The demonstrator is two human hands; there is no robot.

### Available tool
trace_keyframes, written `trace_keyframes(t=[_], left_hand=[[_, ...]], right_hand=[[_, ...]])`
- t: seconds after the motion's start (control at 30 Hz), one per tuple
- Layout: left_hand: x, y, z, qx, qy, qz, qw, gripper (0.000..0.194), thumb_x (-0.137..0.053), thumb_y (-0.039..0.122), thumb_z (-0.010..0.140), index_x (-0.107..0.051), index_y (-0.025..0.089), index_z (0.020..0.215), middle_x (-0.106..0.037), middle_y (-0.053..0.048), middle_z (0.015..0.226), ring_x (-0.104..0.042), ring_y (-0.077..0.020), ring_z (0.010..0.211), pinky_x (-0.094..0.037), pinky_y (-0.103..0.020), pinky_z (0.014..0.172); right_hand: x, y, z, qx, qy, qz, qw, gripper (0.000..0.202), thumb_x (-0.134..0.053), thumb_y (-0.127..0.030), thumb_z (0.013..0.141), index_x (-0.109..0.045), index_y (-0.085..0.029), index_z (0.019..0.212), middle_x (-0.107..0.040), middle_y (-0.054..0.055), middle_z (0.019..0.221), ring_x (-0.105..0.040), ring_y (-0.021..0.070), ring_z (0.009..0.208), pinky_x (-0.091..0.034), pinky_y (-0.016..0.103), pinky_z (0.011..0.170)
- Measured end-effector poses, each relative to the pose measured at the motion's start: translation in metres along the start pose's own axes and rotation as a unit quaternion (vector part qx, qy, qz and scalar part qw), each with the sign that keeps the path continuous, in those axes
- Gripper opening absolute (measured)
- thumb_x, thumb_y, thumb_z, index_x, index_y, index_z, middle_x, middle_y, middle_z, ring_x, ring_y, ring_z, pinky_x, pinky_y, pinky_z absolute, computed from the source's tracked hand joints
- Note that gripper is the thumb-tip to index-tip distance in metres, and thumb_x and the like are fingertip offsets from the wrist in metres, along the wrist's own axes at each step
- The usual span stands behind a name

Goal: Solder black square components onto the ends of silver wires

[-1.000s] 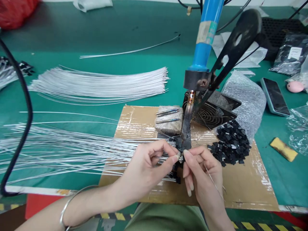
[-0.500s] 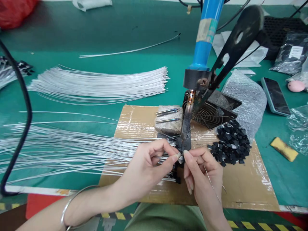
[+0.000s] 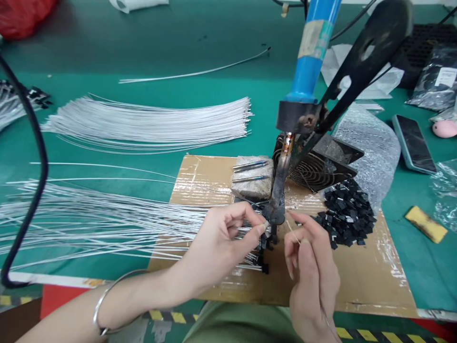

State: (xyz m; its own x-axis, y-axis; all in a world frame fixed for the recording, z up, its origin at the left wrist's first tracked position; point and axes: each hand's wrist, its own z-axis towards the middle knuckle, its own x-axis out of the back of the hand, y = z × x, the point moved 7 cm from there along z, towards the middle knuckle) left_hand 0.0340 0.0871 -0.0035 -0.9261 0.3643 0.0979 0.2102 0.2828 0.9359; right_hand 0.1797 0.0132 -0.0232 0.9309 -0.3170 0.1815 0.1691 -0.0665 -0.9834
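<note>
My left hand (image 3: 228,243) pinches a white wire by its end between thumb and forefinger, just beside the soldering iron's dark tip (image 3: 276,209); the fingers mostly hide what they grip. To the right of the tip, my right hand (image 3: 314,267) holds a thin strand of solder wire (image 3: 293,231) between thumb and fingers, its free end pointing up and left. The blue-handled soldering iron (image 3: 309,71) stands clamped tip-down in a black metal bracket (image 3: 371,47). Under and left of my left hand lie loose white wires (image 3: 107,214), several with black pieces (image 3: 264,268) at their right ends.
Cardboard (image 3: 378,281) covers the work spot. On it are a stone-like block (image 3: 252,190) with metal bits, a small black fan (image 3: 314,171) and a heap of black parts (image 3: 348,214). A wire bundle (image 3: 153,121) lies behind; a phone (image 3: 414,143) and yellow sponge (image 3: 426,224) lie right.
My right hand has drawn back to the right and slightly down from the iron tip, keeping the solder wire. My left hand stays pinched in nearly the same place.
</note>
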Motion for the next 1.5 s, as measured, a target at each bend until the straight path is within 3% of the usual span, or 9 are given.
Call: trace_keyframes(t=[0.1, 0.17, 0.3, 0.43, 0.57, 0.8, 1.03, 1.27, 1.5], left_hand=[[-0.001, 0.002, 0.002, -0.003, 0.002, 0.008, 1.000, 0.015, -0.067, 0.025, 0.083, -0.067, 0.017, 0.071, -0.074, -0.004, 0.078, -0.064, -0.0149, 0.071, -0.047, -0.025, 0.065], [0.000, 0.002, 0.003, -0.002, 0.006, 0.015, 1.000, 0.014, -0.067, 0.026, 0.083, -0.067, 0.016, 0.072, -0.074, -0.005, 0.078, -0.063, -0.0155, 0.072, -0.047, -0.026, 0.065], [0.001, 0.001, 0.005, 0.002, 0.011, 0.028, 1.000, 0.015, -0.067, 0.027, 0.083, -0.067, 0.016, 0.073, -0.074, -0.005, 0.078, -0.061, -0.0155, 0.069, -0.045, -0.026, 0.062], [0.002, 0.002, 0.006, -0.006, 0.009, 0.019, 1.000, 0.015, -0.067, 0.026, 0.083, -0.066, 0.016, 0.071, -0.074, -0.005, 0.077, -0.062, -0.0157, 0.071, -0.047, -0.025, 0.064], [0.003, 0.005, 0.009, -0.009, 0.016, 0.016, 1.000, 0.011, -0.067, 0.021, 0.082, -0.067, 0.016, 0.072, -0.073, -0.005, 0.077, -0.063, -0.0159, 0.073, -0.048, -0.026, 0.067], [0.004, 0.011, 0.014, -0.026, 0.032, 0.010, 0.999, 0.011, -0.067, 0.016, 0.080, -0.067, 0.016, 0.069, -0.069, 0.000, 0.068, -0.055, -0.0113, 0.064, -0.042, -0.022, 0.059], [0.008, 0.013, 0.016, -0.032, 0.044, 0.025, 0.998, 0.011, -0.066, 0.017, 0.080, -0.066, 0.016, 0.069, -0.069, 0.001, 0.069, -0.055, -0.0113, 0.063, -0.041, -0.023, 0.059], [0.008, 0.016, 0.014, -0.033, 0.046, 0.030, 0.998, 0.012, -0.067, 0.020, 0.080, -0.065, 0.017, 0.069, -0.068, 0.000, 0.068, -0.055, -0.0126, 0.063, -0.039, -0.025, 0.058], [0.007, 0.015, 0.015, -0.030, 0.045, 0.038, 0.998, 0.014, -0.066, 0.024, 0.081, -0.064, 0.017, 0.069, -0.067, -0.001, 0.069, -0.053, -0.0137, 0.062, -0.035, -0.027, 0.055]], right_hand=[[0.002, -0.006, -0.001, 0.022, 0.012, -0.029, 0.999, 0.025, -0.039, -0.031, 0.109, -0.052, -0.029, 0.130, -0.059, -0.006, 0.071, -0.044, 0.0109, 0.051, -0.033, 0.024, 0.048], [0.006, -0.009, 0.000, 0.021, 0.029, -0.064, 0.997, 0.014, -0.041, -0.031, 0.107, -0.055, -0.026, 0.108, -0.053, -0.006, 0.067, -0.042, 0.0111, 0.052, -0.034, 0.025, 0.050], [0.008, -0.016, 0.003, 0.040, 0.031, -0.099, 0.994, 0.027, -0.045, -0.027, 0.105, -0.046, -0.024, 0.079, -0.046, -0.004, 0.070, -0.044, 0.0112, 0.058, -0.038, 0.026, 0.057], [0.007, -0.023, 0.006, 0.081, 0.032, -0.067, 0.994, 0.017, -0.056, -0.021, 0.101, -0.054, -0.023, 0.084, -0.066, 0.005, 0.093, -0.066, 0.0176, 0.091, -0.052, 0.029, 0.080], [0.006, -0.022, 0.006, 0.067, 0.017, -0.030, 0.997, 0.016, -0.060, -0.019, 0.099, -0.057, -0.023, 0.083, -0.075, 0.010, 0.120, -0.072, 0.0197, 0.114, -0.055, 0.032, 0.098], [0.006, -0.022, 0.015, 0.055, -0.014, 0.027, 0.998, 0.018, -0.064, -0.012, 0.093, -0.058, -0.024, 0.080, -0.080, 0.005, 0.118, -0.077, 0.0191, 0.110, -0.063, 0.028, 0.095], [0.003, -0.022, 0.019, -0.032, 0.022, 0.083, 0.996, 0.021, -0.065, -0.018, 0.095, -0.057, -0.024, 0.076, -0.081, 0.002, 0.114, -0.077, 0.0162, 0.111, -0.060, 0.027, 0.102], [0.005, -0.023, 0.019, -0.026, 0.032, 0.093, 0.995, 0.020, -0.066, -0.018, 0.094, -0.058, -0.024, 0.076, -0.081, 0.004, 0.113, -0.077, 0.0187, 0.109, -0.062, 0.032, 0.101], [0.004, -0.025, 0.019, -0.039, 0.041, 0.095, 0.994, 0.023, -0.067, -0.021, 0.094, -0.057, -0.024, 0.074, -0.081, 0.000, 0.112, -0.077, 0.0141, 0.108, -0.060, 0.024, 0.100]])
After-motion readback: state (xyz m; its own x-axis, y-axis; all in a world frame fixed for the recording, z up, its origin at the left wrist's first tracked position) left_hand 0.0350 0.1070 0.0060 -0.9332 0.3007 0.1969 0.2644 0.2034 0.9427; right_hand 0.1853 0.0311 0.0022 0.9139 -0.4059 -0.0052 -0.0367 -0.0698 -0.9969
